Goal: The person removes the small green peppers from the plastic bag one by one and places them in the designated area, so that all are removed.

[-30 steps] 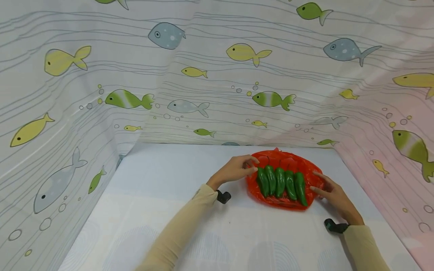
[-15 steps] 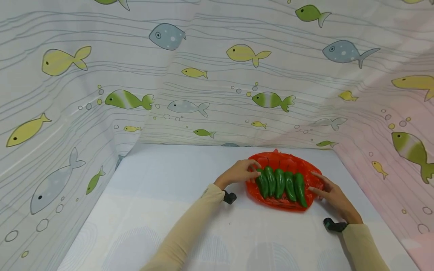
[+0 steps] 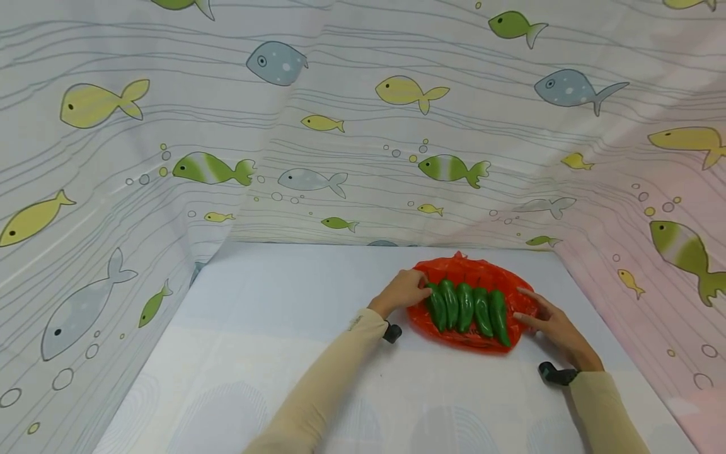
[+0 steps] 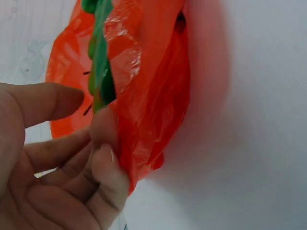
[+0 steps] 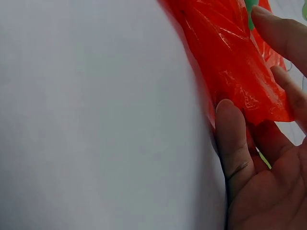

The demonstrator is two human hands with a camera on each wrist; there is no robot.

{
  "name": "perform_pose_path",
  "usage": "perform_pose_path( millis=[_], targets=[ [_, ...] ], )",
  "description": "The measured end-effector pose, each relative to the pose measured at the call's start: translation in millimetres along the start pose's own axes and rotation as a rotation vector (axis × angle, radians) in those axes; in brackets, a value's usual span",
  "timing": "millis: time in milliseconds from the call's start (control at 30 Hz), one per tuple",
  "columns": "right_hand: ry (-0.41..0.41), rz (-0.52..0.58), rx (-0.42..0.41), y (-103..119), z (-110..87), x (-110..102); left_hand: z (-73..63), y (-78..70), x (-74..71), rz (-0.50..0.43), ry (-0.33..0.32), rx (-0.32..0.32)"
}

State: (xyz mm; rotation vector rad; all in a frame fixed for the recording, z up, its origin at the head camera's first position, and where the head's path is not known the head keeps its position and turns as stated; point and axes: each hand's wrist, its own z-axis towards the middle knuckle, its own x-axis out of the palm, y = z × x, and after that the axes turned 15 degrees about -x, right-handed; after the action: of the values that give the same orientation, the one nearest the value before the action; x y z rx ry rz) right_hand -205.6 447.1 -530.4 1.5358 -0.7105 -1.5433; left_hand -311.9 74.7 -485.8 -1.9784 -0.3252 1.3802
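Note:
Several long green peppers [image 3: 465,308] lie side by side on a spread red plastic bag [image 3: 454,343] at the back right of the table. At the bag's left edge is my left hand [image 3: 401,292], its fingertips right by the leftmost pepper. The left wrist view shows bent fingers touching the raised edge of the red film, with the thumb [image 4: 57,100] held apart from them. My right hand [image 3: 556,328] is at the bag's right edge, fingers spread. In the right wrist view, its lower fingers [image 5: 232,129] touch the film from below while the thumb stands off.
A white cloth with faint patterns covers the table [image 3: 283,302]. Fish-printed curtains [image 3: 317,151] hang behind and on both sides, the right one [image 3: 635,302] close to the right forearm. Each wrist wears a black camera band [image 3: 391,332].
My left hand has moved right and slightly down, closer to the leftmost pepper, and its fingers have drawn nearer together. The right hand stays at the bag's right edge. The head view has shifted slightly.

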Motion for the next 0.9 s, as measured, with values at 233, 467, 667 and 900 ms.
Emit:
perform_pose_path(
  millis=[233, 467, 667, 900],
  targets=[
    [0.005, -0.013, -0.007, 1.5, 1.0, -0.1, 5.0, -4.8, 3.9, 0.092, -0.036, -0.091],
    [-0.002, -0.003, -0.009, 1.4, 1.8, -0.1, 9.1, -14.9, 6.2, 0.183, -0.029, -0.144],
    [-0.007, 0.015, -0.009, -1.0, 1.7, 0.0, 8.1, -20.7, 7.2, 0.219, -0.058, -0.154],
    [-0.007, 0.016, 0.006, -1.0, 3.5, -0.3, 6.2, -21.4, 10.4, 0.233, -0.077, -0.161]
  ],
)
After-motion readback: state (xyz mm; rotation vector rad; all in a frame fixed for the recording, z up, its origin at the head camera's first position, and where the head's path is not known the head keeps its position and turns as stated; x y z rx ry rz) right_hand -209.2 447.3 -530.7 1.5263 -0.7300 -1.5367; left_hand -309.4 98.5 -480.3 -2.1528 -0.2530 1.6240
